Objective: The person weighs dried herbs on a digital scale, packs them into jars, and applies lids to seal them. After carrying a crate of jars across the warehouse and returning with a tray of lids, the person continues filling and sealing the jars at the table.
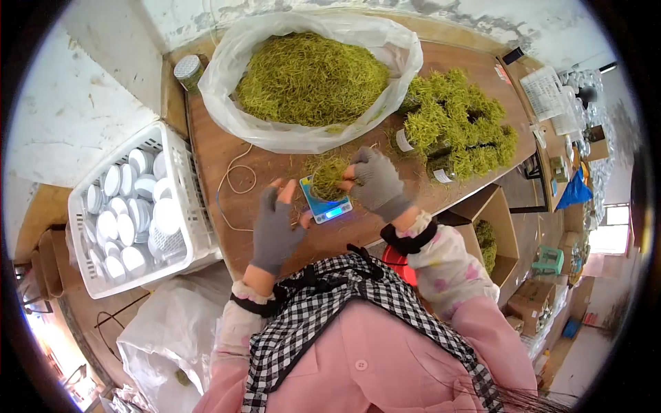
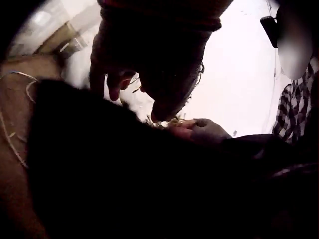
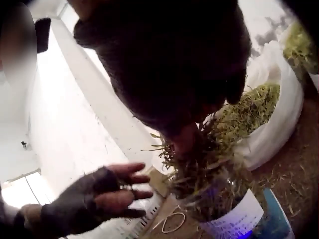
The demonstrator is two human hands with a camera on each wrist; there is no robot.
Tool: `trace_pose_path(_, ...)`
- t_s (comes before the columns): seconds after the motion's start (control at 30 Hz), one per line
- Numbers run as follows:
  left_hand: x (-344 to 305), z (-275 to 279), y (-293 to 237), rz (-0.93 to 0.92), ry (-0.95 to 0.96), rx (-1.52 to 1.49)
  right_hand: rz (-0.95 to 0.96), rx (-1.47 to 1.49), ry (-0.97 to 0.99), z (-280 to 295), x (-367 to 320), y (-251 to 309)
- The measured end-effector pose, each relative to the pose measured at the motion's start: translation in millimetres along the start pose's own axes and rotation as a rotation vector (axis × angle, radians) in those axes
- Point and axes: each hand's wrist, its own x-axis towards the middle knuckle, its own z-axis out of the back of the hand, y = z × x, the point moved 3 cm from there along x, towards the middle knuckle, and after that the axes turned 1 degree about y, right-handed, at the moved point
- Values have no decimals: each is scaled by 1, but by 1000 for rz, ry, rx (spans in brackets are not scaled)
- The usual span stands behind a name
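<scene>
A clear jar [image 3: 230,187] with a white label stands on a small blue digital scale [image 1: 320,212] with a lit display. Dried green herb [image 1: 326,177] fills the jar and sticks out of its mouth. My right hand [image 1: 377,184], in a grey fingerless glove, pinches herb at the jar's top; in the right wrist view its fingertips sink into the stems. To the left of the scale, my left hand [image 1: 275,230], gloved alike, is held with fingers extended and nothing in them. The left wrist view is mostly dark.
A large plastic bag [image 1: 213,86] of the herb lies behind the scale. Several filled jars [image 1: 441,172] stand at the right. A white basket [image 1: 196,227] holds lidded white containers at the left. A cable [image 1: 226,182] lies on the table [image 1: 206,151]. Below is an open cardboard box [image 1: 506,241].
</scene>
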Motion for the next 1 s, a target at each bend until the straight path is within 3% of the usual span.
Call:
trace_pose_path(0.07,14,-9,-10,-40,19,-20,-9,-143,18,-21,-6,-2)
trace_pose_path(0.13,24,-20,-22,-208,5,101,-45,-154,18,-33,-9,-3)
trace_pose_path(0.23,36,-35,-33,-238,96,207,-73,-194,5,-38,-11,-6)
trace_pose_path(0.33,38,-50,-22,-268,23,260,-90,-114,3,-31,-17,-8)
trace_pose_path(0.4,36,-53,-18,-267,14,277,-60,-21,-149,-20,-27,-3)
trace_pose_path(0.53,34,-57,-17,-207,28,322,-26,-144,-206,-19,-45,-2)
trace_pose_path(0.73,36,-64,-12,-189,76,326,-90,-196,-128,-38,-28,-13)
trace_pose_path(0.9,41,-67,-16,-134,129,359,-263,-203,46,-43,-14,-17)
trace_pose_path(1.0,41,-66,-15,-145,126,369,-232,-194,44,-33,-17,-15)
